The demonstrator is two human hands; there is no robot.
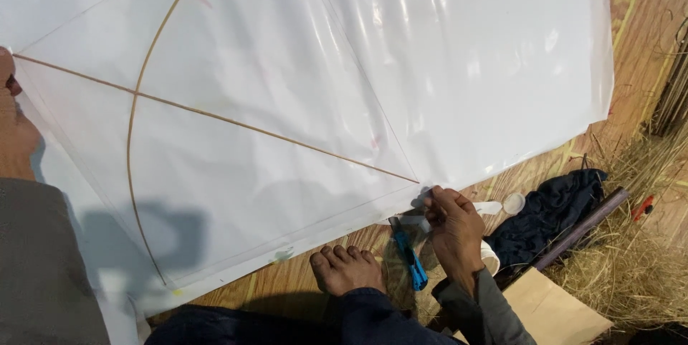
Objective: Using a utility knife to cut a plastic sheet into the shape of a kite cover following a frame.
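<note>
Wooden floor (648, 37), straw (645, 273) at edge; right hand (455, 234) grip pinching white sheet (466, 65) corner; left hand (14, 130) grip unclear.

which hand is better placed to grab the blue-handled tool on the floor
Right, most likely. The right hand pinches the corner of the white plastic sheet just above the blue-handled tool on the wooden floor. The left hand rests at the sheet's far left edge.
</note>
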